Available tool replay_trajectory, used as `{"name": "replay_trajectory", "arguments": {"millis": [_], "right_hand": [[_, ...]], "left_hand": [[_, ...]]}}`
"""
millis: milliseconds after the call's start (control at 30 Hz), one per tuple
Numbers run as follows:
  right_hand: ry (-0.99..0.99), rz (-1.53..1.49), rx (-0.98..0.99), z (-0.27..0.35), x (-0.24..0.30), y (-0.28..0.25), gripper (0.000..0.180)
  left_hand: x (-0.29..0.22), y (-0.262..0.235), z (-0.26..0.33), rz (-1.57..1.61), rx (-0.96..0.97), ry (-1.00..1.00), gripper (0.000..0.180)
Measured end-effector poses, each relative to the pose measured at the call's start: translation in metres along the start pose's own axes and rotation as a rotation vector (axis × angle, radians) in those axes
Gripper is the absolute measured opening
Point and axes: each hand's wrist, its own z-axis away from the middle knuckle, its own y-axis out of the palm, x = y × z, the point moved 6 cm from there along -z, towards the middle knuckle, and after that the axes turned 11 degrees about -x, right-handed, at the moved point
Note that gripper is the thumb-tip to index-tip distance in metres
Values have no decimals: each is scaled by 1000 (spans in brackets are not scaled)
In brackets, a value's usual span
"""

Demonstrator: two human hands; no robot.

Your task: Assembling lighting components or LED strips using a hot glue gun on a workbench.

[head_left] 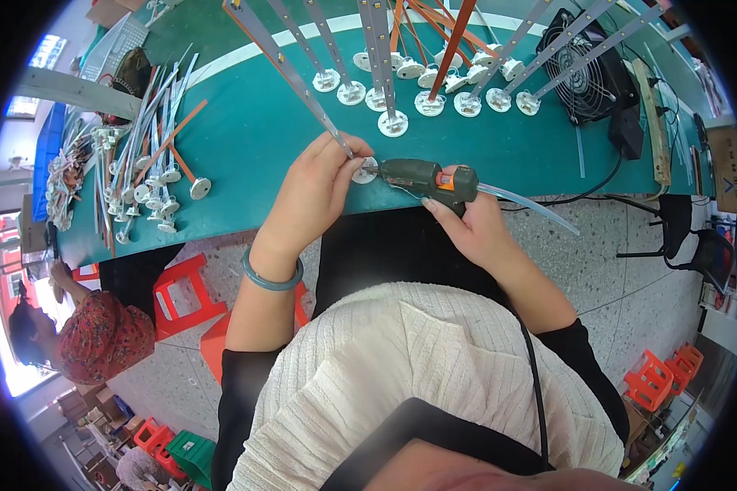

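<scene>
Glue gun [428, 178]: dark green body, orange switch, clear glue stick. Table [254, 123]: teal with a white stripe at 12 o'clock. Strips [303, 74]: silver-grey, some orange. Round caps [393, 123]: white. Bracelet [270, 281]: pale green. Stools [180, 295] at 8 o'clock: red.

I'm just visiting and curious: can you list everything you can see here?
Glue gun: one, dark with orange trigger, in the right hand.
Strip with round white base: one, silver, held at the gun's tip.
Finished strips: a dozen or so, silver and orange, fanned at the table's far side.
More strips: a pile, table's left.
Table: one, green.
Fan: one, black, table's right.
Stools: several, red-orange, on the floor.
Another person: one, lower left.
Bracelet: one, green, left wrist.
Left hand: pinching the strip.
Right hand: gripping the gun.
</scene>
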Motion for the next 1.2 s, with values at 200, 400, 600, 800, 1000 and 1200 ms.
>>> {"name": "replay_trajectory", "arguments": {"millis": [200, 400, 600, 800, 1000, 1200], "right_hand": [[33, -27, 1, 0, -1, 1, 32], [-46, -29, -14, 1, 2, 0, 31], [130, -167, 10, 7, -6, -3, 26], [54, -72, 38, 5, -5, -2, 28], [76, -75, 55, 8, -3, 1, 34], [27, -67, 32, 5, -4, 1, 34]], "left_hand": [[0, 0, 0, -13, -4, -7, 13], [-2, -3, 1, -50, 0, -18, 10], [-6, -7, 0, -74, -184, 15, 4], [-6, -3, 3, -102, -194, 42, 7], [-4, -6, 7, -95, -201, 30, 6], [-3, -5, 8, -95, -211, 14, 5]]}}
